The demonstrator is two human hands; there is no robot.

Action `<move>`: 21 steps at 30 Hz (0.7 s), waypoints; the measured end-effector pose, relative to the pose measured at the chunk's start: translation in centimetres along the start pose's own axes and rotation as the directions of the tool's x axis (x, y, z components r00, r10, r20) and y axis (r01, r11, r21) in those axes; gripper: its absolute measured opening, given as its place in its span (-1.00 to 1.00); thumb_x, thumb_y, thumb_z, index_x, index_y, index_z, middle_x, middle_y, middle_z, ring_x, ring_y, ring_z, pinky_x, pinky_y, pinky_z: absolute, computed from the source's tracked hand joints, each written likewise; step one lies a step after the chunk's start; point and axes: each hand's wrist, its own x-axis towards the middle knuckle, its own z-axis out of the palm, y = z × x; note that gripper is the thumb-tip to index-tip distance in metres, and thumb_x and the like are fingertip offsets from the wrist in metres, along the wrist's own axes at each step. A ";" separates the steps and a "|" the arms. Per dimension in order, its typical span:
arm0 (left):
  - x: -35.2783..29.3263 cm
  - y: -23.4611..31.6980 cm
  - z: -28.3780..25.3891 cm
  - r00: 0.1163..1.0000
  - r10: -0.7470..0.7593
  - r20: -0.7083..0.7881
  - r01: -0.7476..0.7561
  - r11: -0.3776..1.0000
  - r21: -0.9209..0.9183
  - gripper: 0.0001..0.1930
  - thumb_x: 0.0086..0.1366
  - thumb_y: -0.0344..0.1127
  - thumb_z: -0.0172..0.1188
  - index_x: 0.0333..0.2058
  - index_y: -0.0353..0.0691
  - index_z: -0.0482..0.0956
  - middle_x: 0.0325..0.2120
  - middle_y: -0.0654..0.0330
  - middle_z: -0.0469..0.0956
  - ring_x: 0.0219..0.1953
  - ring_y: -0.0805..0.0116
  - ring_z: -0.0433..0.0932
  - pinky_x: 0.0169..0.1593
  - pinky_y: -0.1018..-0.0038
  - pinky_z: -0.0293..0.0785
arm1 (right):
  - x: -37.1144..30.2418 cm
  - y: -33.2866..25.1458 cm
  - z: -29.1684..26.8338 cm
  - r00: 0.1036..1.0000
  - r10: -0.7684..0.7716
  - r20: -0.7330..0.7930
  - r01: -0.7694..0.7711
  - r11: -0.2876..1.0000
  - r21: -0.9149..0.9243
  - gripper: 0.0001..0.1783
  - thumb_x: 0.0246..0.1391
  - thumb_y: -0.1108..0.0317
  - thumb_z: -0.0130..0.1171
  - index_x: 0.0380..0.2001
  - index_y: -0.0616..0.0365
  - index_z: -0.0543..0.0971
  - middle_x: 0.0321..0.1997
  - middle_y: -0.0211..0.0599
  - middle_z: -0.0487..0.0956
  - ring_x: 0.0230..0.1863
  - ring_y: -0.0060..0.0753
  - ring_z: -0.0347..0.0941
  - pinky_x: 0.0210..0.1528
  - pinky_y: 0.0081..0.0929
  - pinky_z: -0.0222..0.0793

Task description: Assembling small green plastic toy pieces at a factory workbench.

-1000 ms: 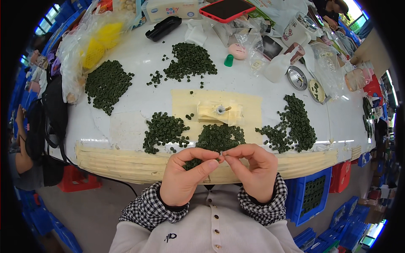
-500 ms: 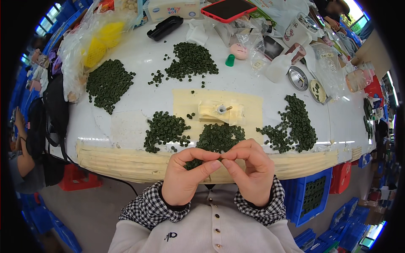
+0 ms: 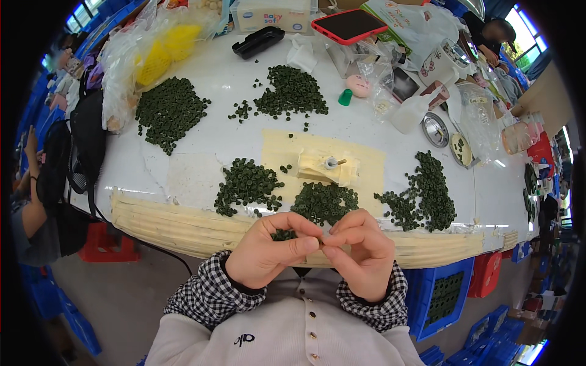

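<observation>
Over the table's front edge, my left hand and my right hand meet fingertip to fingertip, each in a pinch. A small dark piece shows between the fingertips; most of it is hidden, and its exact kind is too small to make out. Just beyond the hands lies a pile of small dark green ring-shaped pieces. A few more show behind my left fingers. Behind that pile stands a taped, cream-coloured block with a short metal pin sticking out of it.
More green piles lie at centre left, right, far left and far middle. Along the back are a red-edged phone, a black case and plastic bags. A blue crate stands below the right edge.
The whole view has shifted and tilted slightly. My fingertips have parted a little, and the small dark piece shows more between them. Both hands stay pinched together at the table edge.
</observation>
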 end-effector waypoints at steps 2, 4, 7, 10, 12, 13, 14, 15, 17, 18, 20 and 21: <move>0.1 0.0 0.0 0.999 -0.036 0.033 0.034 0.998 0.055 -0.85 0.22 -0.50 0.19 -0.21 -0.31 0.52 -0.38 0.26 0.52 -0.46 0.64 0.37 -0.46 0.70 0.23 | 0.1 -0.4 -0.5 0.994 0.087 0.071 -0.096 0.985 0.142 -0.79 -0.15 0.62 0.29 -0.36 0.19 0.63 -0.33 -0.34 0.44 -0.29 -0.49 0.38 -0.22 -0.61 0.30; 0.0 -0.1 0.0 0.999 -0.039 0.034 0.035 0.995 0.097 -0.85 0.22 -0.50 0.19 -0.22 -0.33 0.52 -0.35 0.24 0.52 -0.41 0.62 0.41 -0.43 0.71 0.27 | 0.2 -0.8 -0.5 0.994 0.073 0.075 -0.081 0.991 0.104 -0.81 -0.15 0.61 0.30 -0.39 0.17 0.63 -0.33 -0.36 0.45 -0.29 -0.50 0.39 -0.22 -0.62 0.30; 0.1 -0.2 0.3 0.998 -0.049 0.036 0.045 0.994 0.104 -0.84 0.21 -0.50 0.20 -0.22 -0.34 0.52 -0.33 0.21 0.53 -0.39 0.61 0.43 -0.41 0.71 0.30 | 0.1 -0.9 -1.0 0.992 0.063 0.106 -0.071 0.994 0.077 -0.82 -0.15 0.60 0.31 -0.39 0.17 0.63 -0.33 -0.36 0.45 -0.29 -0.50 0.39 -0.22 -0.62 0.31; 0.3 -0.4 -0.1 0.993 -0.042 0.108 0.029 0.993 0.117 -0.84 0.21 -0.50 0.21 -0.22 -0.35 0.53 -0.37 0.21 0.54 -0.39 0.59 0.45 -0.39 0.71 0.33 | 0.1 -0.9 -1.3 0.989 0.040 0.142 -0.053 0.995 0.089 -0.81 -0.17 0.59 0.33 -0.39 0.17 0.63 -0.35 -0.37 0.46 -0.31 -0.50 0.40 -0.24 -0.62 0.32; 0.5 -0.6 -0.6 0.986 -0.084 0.147 0.071 0.993 0.092 -0.86 0.22 -0.49 0.19 -0.24 -0.35 0.54 -0.42 0.23 0.54 -0.43 0.60 0.44 -0.41 0.71 0.32 | 0.2 -0.9 -1.3 0.987 0.022 0.160 -0.039 0.994 0.102 -0.80 -0.19 0.59 0.35 -0.39 0.18 0.63 -0.36 -0.37 0.47 -0.34 -0.49 0.41 -0.27 -0.61 0.33; 0.5 -0.6 -0.6 0.980 -0.105 0.168 0.093 0.992 0.079 -0.87 0.22 -0.49 0.19 -0.24 -0.35 0.54 -0.44 0.24 0.53 -0.44 0.60 0.43 -0.42 0.70 0.31 | 0.3 -1.0 -1.3 0.991 0.002 0.134 -0.012 0.997 0.078 -0.79 -0.20 0.58 0.36 -0.39 0.18 0.64 -0.38 -0.36 0.47 -0.36 -0.49 0.41 -0.30 -0.61 0.33; 0.5 -0.6 -0.4 0.987 -0.101 0.123 0.092 0.993 0.074 -0.88 0.23 -0.49 0.18 -0.24 -0.35 0.54 -0.46 0.25 0.52 -0.47 0.62 0.40 -0.44 0.71 0.28 | 0.4 -1.0 -1.3 0.994 -0.020 0.108 0.014 0.998 0.053 -0.78 -0.21 0.57 0.38 -0.40 0.17 0.64 -0.40 -0.36 0.47 -0.38 -0.48 0.41 -0.32 -0.60 0.33; 0.4 -0.5 0.4 0.992 -0.096 0.079 0.091 0.994 0.068 -0.88 0.24 -0.48 0.17 -0.25 -0.34 0.55 -0.48 0.27 0.52 -0.49 0.63 0.37 -0.46 0.71 0.25 | 0.4 -1.0 -1.2 0.996 -0.041 0.082 0.039 0.999 0.027 -0.78 -0.22 0.56 0.39 -0.40 0.17 0.64 -0.42 -0.36 0.47 -0.41 -0.47 0.41 -0.35 -0.60 0.34; 0.5 -0.5 0.7 0.995 -0.084 0.046 0.082 0.996 0.047 -0.89 0.26 -0.47 0.15 -0.25 -0.34 0.55 -0.50 0.29 0.50 -0.53 0.65 0.32 -0.49 0.71 0.19 | 0.4 -1.2 -1.0 0.994 -0.110 0.021 0.112 0.984 -0.137 -0.77 -0.25 0.54 0.41 -0.41 0.17 0.64 -0.45 -0.36 0.47 -0.44 -0.46 0.41 -0.40 -0.60 0.33; 0.5 -0.7 0.4 0.996 -0.073 0.054 0.071 0.997 0.030 -0.89 0.27 -0.46 0.15 -0.24 -0.33 0.56 -0.50 0.30 0.50 -0.54 0.66 0.30 -0.50 0.71 0.17 | 0.4 -1.2 -0.9 0.989 -0.147 -0.003 0.143 0.966 -0.217 -0.77 -0.26 0.53 0.42 -0.42 0.16 0.64 -0.47 -0.36 0.47 -0.45 -0.46 0.41 -0.42 -0.60 0.33; 0.5 -0.7 0.4 0.997 -0.061 0.051 0.058 0.997 0.061 -0.88 0.27 -0.45 0.14 -0.24 -0.33 0.56 -0.51 0.31 0.49 -0.55 0.67 0.27 -0.51 0.71 0.14 | 0.5 -1.0 -1.0 0.970 -0.242 0.012 0.237 0.937 -0.258 -0.77 -0.28 0.53 0.42 -0.43 0.16 0.64 -0.48 -0.37 0.48 -0.46 -0.46 0.42 -0.46 -0.59 0.32; 0.5 -0.6 0.6 0.997 -0.063 0.041 0.058 0.993 0.106 -0.88 0.27 -0.44 0.15 -0.24 -0.33 0.57 -0.52 0.32 0.49 -0.56 0.67 0.26 -0.51 0.71 0.14 | 0.5 -0.9 -1.0 0.958 -0.286 0.019 0.280 0.918 -0.280 -0.77 -0.29 0.52 0.43 -0.44 0.16 0.64 -0.49 -0.38 0.48 -0.46 -0.46 0.42 -0.47 -0.59 0.31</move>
